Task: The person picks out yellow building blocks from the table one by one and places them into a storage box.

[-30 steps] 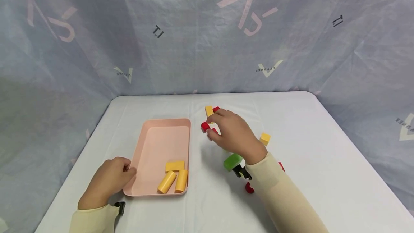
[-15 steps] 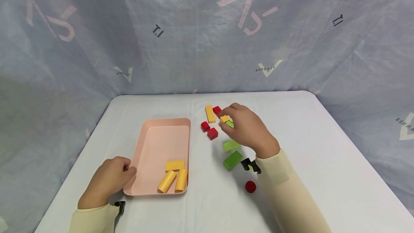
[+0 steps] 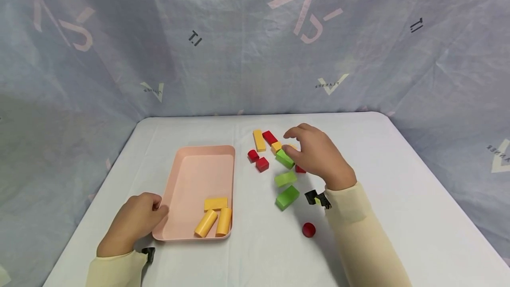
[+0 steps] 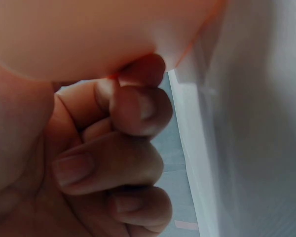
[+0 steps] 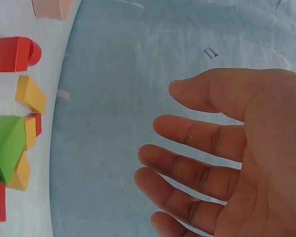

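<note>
Backdrop (image 3: pixel 247 56) behind table (image 3: pixel 402 203), right hand (image 3: pixel 320 156) partly hiding red block (image 3: pixel 300 170)

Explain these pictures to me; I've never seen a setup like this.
There is no machine here: a person works bare-handed, so each hand is a grip. The widest picture comes from a camera worn on the head, looking forward and down. The other two come from cameras worn on the wrists, each watching its own hand. On the white-covered table lie a yellow bar, a red bar, a red cube, three green blocks and some other pieces. The left grip holds the edge of a pink tray, which contains two yellow cylinders and a yellow rectangular block. The right grip is above the loose pieces, holding nothing.
</note>
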Tool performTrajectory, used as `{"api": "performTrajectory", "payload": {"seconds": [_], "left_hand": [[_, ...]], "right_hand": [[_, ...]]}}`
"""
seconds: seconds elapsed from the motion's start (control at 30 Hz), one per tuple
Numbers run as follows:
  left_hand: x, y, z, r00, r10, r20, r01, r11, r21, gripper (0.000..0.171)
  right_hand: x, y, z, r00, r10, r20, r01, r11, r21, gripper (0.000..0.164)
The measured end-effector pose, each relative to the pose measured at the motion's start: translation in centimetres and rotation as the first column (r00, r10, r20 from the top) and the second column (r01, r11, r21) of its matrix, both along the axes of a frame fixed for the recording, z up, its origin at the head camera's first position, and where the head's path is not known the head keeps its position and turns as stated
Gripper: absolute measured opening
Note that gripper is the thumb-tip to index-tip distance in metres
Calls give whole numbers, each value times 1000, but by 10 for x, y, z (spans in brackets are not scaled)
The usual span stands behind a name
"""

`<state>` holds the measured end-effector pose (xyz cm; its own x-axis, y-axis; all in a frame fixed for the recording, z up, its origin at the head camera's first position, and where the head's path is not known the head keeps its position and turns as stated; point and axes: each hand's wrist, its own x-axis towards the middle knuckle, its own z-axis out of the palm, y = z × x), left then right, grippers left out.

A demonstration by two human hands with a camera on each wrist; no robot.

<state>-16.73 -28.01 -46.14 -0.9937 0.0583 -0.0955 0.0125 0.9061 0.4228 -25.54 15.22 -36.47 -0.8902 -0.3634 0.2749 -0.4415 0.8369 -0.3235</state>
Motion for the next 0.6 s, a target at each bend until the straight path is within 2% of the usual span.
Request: {"api": "performTrajectory", "payload": {"seconds": [0.23,0.6], "left_hand": [[0,1,1,1000,8,-7,-8,1000,-3,30],[2,2,3,1000,11,10,-11,1000,4,31]], "right_hand": [[-2,13,3,998,-57,39,57,998,3,29],[-4,30,4,976,-109,191,110,994,4,33]]}}
